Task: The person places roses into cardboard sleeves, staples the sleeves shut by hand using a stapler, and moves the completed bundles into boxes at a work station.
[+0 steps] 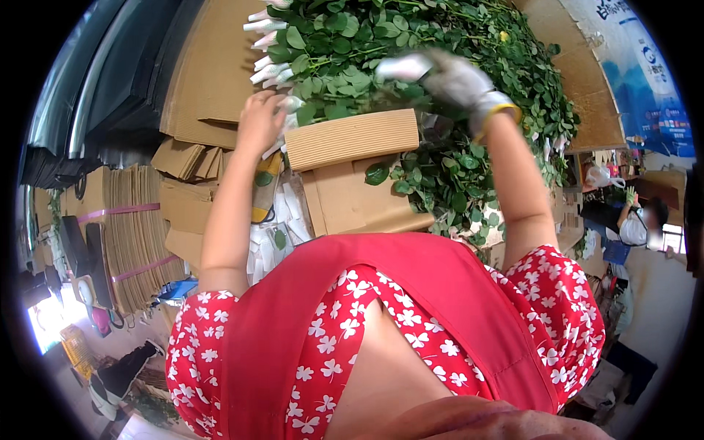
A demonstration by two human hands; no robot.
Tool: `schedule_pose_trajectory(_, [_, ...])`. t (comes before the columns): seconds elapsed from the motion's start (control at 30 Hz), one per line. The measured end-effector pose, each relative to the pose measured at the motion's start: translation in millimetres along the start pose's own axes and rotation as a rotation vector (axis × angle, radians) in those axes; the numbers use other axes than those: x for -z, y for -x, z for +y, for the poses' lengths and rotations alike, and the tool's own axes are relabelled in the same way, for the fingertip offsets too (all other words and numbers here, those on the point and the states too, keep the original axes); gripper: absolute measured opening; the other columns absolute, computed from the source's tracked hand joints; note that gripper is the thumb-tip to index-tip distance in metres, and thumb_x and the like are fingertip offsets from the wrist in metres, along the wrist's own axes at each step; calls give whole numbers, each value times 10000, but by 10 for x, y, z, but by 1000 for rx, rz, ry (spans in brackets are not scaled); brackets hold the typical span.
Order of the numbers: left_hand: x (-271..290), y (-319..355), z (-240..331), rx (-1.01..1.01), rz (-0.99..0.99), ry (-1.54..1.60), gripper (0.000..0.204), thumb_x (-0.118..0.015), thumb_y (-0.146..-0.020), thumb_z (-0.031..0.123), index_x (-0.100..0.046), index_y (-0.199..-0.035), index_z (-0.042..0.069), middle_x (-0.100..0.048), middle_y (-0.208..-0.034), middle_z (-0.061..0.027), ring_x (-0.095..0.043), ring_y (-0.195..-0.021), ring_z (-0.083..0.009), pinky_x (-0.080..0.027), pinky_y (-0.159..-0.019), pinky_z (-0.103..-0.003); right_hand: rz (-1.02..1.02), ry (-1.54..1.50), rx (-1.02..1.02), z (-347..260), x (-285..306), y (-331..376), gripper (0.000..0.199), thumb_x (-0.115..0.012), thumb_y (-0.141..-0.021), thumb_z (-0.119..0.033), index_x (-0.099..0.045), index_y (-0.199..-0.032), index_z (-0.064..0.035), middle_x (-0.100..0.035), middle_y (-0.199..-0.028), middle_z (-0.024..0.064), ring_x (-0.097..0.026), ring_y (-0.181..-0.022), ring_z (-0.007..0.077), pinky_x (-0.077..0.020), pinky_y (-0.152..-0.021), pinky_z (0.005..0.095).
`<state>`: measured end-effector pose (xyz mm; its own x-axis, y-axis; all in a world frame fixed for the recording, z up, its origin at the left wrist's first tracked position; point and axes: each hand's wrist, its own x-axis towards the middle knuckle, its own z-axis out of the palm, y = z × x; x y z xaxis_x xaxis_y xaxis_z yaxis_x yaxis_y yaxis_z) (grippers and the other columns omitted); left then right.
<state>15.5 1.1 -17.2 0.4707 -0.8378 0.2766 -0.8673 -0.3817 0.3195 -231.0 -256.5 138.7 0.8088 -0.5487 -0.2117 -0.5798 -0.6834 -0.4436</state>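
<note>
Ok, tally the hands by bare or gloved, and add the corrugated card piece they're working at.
Bare hand: 1, the left hand
Gloved hand: 1, the right hand in a grey glove
Corrugated card piece: 1, the corrugated card piece beside the leafy stems
Total: 3

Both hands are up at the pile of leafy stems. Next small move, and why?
Probably close the gloved right hand on a few stems: it hovers blurred over the green stem pile, its grip unclear. The bare left hand already rests by the white-wrapped buds, beside the corrugated cardboard sheet.
</note>
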Motion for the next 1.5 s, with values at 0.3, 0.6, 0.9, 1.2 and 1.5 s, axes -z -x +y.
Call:
schedule_pose_trajectory(0.3, [1020, 640, 755, -53, 282, 391, 156, -629, -815, 61, -648, -967, 33, -654, -977, -124, -628, -897, -295, -495, -786, -337, 1098, 288, 227, 86, 1543, 1180, 343, -643, -765, -132, -618, -1107, -127, -653, -844, 69, -611, -699, 194, -496, -619, 317])
schedule_pose_trajectory(0.6, [437, 1232, 882, 102, -359, 1190, 477, -711, -751, 110, -568, -1196, 21, -581, -1177, -135, -554, -1095, -248, -440, -933, -341, 118, -116, 594, -524, -826, 1510, 564, -670, -754, -174, -493, -1283, -91, -595, -1068, 203, -630, -900, 335, -530, -782, 394])
schedule_pose_trajectory(0.9, [-34, 1253, 1031, -323, -428, 682, 318, -697, -745, 164, -649, -1049, 82, -637, -1047, -105, -568, -995, -297, -440, -888, -392, -205, 196, 138, 497, -1253, 1568, 150, -574, -812, -166, -640, -917, -81, -658, -792, 141, -647, -791, 321, -523, -707, 398])
schedule_pose_trajectory(1.2, [-50, 1343, 928, -198, -515, 688, 459, -720, -711, 178, -602, -1143, 77, -626, -1102, -83, -547, -1025, -282, -408, -920, -376, 100, 593, 21, 333, -600, 152, 586, -618, -823, -153, -391, -1362, -168, -347, -1450, 153, -339, -1334, 339, -268, -1108, 484])
schedule_pose_trajectory(1.5, [10, 1484, 274, 549, -78, 1008, 136, -599, -878, 51, -635, -988, -21, -646, -973, -66, -585, -897, -125, -465, -824, -261, -236, 446, -11, 280, -158, -304, 316, -598, -791, -135, -639, -1104, -142, -660, -1042, 104, -633, -956, 278, -509, -858, 387])
